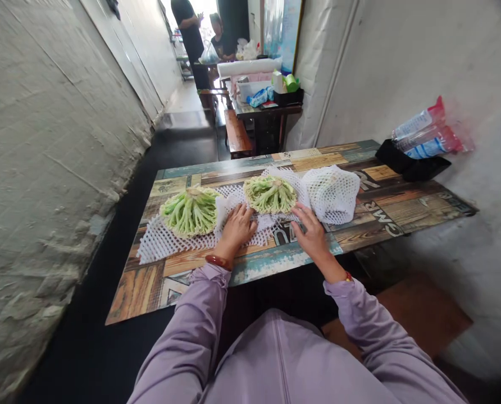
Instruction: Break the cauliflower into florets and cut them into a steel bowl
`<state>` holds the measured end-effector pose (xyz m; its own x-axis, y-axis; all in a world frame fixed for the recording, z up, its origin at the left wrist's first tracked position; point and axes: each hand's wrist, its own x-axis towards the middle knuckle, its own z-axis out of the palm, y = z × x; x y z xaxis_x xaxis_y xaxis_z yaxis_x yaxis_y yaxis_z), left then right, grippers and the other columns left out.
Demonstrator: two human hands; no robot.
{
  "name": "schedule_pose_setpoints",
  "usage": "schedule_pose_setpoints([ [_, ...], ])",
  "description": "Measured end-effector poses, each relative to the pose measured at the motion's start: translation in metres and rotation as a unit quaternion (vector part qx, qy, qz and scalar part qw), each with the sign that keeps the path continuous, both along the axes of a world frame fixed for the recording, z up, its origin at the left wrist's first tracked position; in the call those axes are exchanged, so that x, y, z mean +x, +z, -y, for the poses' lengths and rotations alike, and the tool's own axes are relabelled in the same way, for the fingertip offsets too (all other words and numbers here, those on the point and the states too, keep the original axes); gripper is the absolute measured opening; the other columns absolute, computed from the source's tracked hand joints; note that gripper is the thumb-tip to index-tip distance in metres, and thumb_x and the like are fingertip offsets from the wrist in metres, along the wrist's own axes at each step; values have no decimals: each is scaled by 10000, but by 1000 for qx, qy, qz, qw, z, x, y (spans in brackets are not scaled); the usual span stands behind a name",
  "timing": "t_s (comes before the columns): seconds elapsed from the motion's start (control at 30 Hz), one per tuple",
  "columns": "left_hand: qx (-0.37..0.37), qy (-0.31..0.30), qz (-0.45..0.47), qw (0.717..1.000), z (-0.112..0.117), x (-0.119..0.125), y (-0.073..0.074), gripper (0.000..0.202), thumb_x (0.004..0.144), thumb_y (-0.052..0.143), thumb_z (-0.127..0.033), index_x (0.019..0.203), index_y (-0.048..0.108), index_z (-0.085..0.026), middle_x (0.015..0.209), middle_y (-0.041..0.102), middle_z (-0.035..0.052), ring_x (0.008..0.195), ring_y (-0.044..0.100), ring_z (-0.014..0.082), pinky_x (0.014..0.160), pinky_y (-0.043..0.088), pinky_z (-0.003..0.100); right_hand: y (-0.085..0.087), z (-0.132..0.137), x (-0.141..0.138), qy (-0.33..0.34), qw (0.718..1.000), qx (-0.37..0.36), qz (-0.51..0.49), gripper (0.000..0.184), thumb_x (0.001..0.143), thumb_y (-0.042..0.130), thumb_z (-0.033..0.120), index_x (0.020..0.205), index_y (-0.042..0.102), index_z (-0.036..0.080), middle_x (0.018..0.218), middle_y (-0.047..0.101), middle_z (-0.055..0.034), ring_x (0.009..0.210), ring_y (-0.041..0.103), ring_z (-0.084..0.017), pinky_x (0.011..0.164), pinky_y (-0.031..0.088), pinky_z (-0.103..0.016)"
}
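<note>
Two pale green cauliflowers lie stem-up on white foam nets: the left cauliflower (pixel 190 212) on a flattened foam net (pixel 153 240), the middle cauliflower (pixel 271 193) on another net with its mesh bunched around it. Between them my left hand (pixel 236 226) rests on the foam mesh, fingers stretched out and pointing away. At the near right edge of the middle cauliflower is my right hand (pixel 310 231), its fingers apart and the tips at the net; whether they touch the cauliflower I cannot tell. Further right sits a foam-net bundle (pixel 332 193), something pale greenish faintly showing through.
The wood-patterned table (pixel 250 268) has a black holder (pixel 419 166) with plastic-wrapped packs at its right end, against the wall. Beyond stand a wooden bench (pixel 237 133) and another table with a plastic bin (pixel 253 88). Two people are at the back.
</note>
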<state>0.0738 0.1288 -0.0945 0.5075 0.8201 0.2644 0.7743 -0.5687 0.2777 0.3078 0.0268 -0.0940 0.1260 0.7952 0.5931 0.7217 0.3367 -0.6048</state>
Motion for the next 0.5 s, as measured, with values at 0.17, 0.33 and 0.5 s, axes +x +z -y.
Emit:
schedule_pose_setpoints([
  [0.17, -6, 7, 51, 999, 28, -7, 0, 520, 903, 538, -274, 1414, 531, -175, 1567, 423, 174, 1462, 366, 362, 1199, 268, 565, 15, 14, 52, -122, 992, 30, 7, 401, 948, 490, 332, 1317, 617, 242, 1296, 629, -131, 1198, 608, -260, 1073, 477, -495],
  [0.33, -27, 13, 57, 998, 51, -20, -2, 571, 909, 562, -341, 1457, 501, -193, 1587, 401, 162, 1470, 354, 370, 1206, 250, 554, 5, 9, 104, -210, 968, -44, 132, 565, 852, 624, 341, 1398, 558, 215, 1542, 451, -150, 1408, 393, -354, 1139, 321, -610],
  [0.5, -22, 18, 58, 998, 60, -24, -7, 586, 924, 543, -396, 1467, 493, -182, 1588, 400, 165, 1483, 332, 374, 1209, 235, 539, -13, -12, 117, -207, 975, -27, 78, 349, 864, 547, 287, 1163, 692, 180, 1454, 551, -162, 1303, 514, -300, 1119, 368, -538],
])
